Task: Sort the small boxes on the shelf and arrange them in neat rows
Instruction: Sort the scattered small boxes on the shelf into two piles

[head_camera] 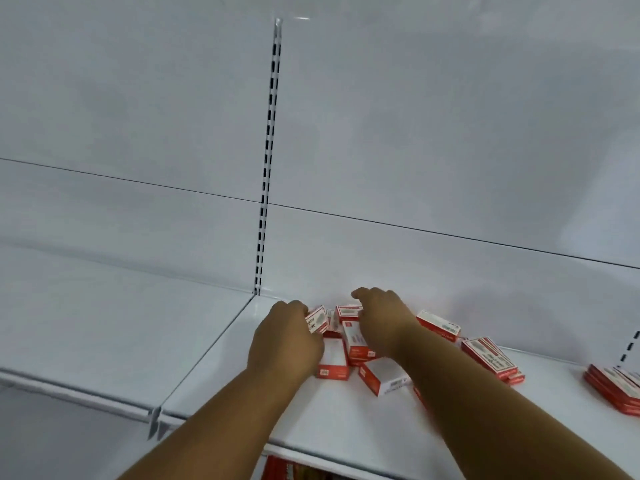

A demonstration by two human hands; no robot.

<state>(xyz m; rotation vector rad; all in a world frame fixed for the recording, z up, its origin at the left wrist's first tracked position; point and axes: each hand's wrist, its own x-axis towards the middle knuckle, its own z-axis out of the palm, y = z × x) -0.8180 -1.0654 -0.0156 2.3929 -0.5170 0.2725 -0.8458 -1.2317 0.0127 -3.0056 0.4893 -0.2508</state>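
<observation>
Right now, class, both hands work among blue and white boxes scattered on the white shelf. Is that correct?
Not quite: the boxes are red and white, as the head view shows. Both the left hand and right hand do work among them on the white shelf.

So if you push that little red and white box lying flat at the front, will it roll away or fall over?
Probably neither. The box has flat sides and lies low on the smooth white shelf, so it should slide. It looks like thin cardboard, so likely light and easy to dent.
</observation>
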